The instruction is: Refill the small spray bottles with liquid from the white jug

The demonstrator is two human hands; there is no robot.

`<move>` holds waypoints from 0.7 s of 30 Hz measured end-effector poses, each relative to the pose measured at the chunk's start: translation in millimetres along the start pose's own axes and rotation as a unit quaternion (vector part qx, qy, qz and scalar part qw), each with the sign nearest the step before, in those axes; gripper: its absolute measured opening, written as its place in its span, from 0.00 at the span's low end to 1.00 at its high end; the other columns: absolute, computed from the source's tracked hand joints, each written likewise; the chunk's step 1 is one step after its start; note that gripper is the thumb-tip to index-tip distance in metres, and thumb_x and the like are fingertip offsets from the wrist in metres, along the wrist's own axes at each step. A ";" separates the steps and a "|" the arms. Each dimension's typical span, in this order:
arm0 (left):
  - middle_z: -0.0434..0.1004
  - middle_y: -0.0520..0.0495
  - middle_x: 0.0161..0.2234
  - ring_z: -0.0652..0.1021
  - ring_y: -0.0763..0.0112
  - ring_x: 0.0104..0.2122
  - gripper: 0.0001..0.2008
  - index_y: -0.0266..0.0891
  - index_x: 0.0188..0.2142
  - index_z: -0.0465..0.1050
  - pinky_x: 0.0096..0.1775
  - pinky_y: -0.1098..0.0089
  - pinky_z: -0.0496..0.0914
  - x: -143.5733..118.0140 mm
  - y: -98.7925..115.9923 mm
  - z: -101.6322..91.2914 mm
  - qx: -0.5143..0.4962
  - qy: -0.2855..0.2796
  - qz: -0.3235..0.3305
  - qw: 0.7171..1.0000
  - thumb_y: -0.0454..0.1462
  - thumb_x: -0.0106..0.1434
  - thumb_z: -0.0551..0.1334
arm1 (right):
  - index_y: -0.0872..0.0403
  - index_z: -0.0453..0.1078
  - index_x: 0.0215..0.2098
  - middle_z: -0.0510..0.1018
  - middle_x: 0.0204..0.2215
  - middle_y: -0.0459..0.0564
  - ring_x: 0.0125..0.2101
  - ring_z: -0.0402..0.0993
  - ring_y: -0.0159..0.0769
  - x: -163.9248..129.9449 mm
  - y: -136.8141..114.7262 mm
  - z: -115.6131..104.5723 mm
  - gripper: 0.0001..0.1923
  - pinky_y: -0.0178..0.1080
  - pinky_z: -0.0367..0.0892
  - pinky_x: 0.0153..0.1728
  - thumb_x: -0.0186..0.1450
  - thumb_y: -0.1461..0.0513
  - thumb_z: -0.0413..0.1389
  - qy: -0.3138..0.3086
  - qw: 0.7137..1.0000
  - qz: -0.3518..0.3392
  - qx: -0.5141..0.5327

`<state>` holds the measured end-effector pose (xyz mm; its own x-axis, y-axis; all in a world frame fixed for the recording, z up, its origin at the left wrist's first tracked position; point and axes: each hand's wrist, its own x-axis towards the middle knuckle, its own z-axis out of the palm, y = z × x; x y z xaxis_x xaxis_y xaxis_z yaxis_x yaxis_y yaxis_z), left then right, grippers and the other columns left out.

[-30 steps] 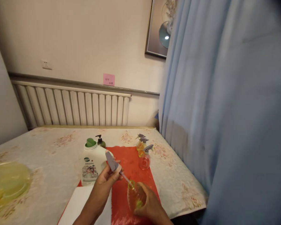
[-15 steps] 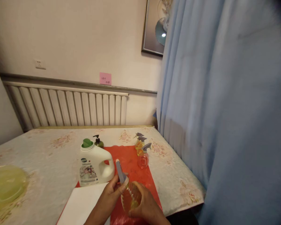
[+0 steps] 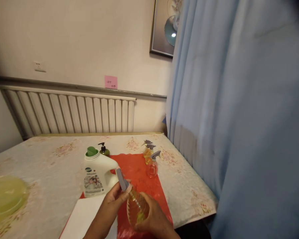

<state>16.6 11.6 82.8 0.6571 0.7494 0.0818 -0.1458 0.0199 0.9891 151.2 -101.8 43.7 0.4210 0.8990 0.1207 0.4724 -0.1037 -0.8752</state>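
A clear spray bottle (image 3: 134,212) with yellowish liquid in the bottom is tilted to the left over a red sheet (image 3: 129,166). My right hand (image 3: 153,214) is wrapped round the bottle's body from the right. At the neck, my left hand (image 3: 117,199) grips the grey spray head (image 3: 122,181). A thin tube runs down inside the bottle. Whether the collar sits tight on the neck, I cannot tell. Just behind my left hand stands a white jug (image 3: 99,179) with a green cap (image 3: 91,151) set in its mouth.
Several spray bottles stand at the back right, the nearest a pinkish clear one (image 3: 152,168). Behind the jug is a green pump bottle (image 3: 104,151). A white board (image 3: 87,212) lies front left; a yellow-green transparent basin (image 3: 10,192) is far left. A blue curtain (image 3: 239,116) hangs on the right.
The spray head has tipped and shifted left with my left hand, and the bottle has moved slightly left. My right hand keeps its hold on the body.
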 end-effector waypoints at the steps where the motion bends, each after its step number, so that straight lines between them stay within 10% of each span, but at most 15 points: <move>1: 0.79 0.49 0.48 0.74 0.57 0.50 0.20 0.44 0.50 0.73 0.55 0.63 0.65 0.2 0.8 -1.5 0.011 -0.005 0.002 1.000 0.44 0.58 0.67 | 0.51 0.69 0.53 0.78 0.47 0.51 0.45 0.76 0.48 -0.4 -0.6 0.3 0.41 0.43 0.72 0.46 0.40 0.67 0.67 -0.003 1.000 0.001 0.003; 10: 0.79 0.49 0.48 0.76 0.57 0.47 0.18 0.44 0.50 0.73 0.52 0.64 0.66 -4.1 -3.4 -5.0 0.160 -0.040 0.057 0.985 0.38 0.60 0.62 | 0.52 0.66 0.57 0.74 0.53 0.55 0.52 0.70 0.53 0.0 8.4 4.6 0.45 0.48 0.66 0.54 0.39 0.65 0.69 -0.002 1.000 0.010 -0.026; 21: 0.79 0.48 0.49 0.74 0.54 0.52 0.24 0.43 0.51 0.73 0.58 0.59 0.62 -8.7 -7.2 -4.9 0.030 -0.058 -0.028 0.997 0.46 0.56 0.67 | 0.51 0.69 0.54 0.77 0.48 0.51 0.48 0.73 0.50 0.9 27.2 15.3 0.42 0.44 0.70 0.47 0.39 0.64 0.68 0.005 1.000 -0.004 -0.016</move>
<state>8.3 8.2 74.4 0.7440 0.6672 0.0367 -0.0640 0.0165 0.9978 152.5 -97.3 12.8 0.4253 0.8954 0.1319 0.4992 -0.1105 -0.8594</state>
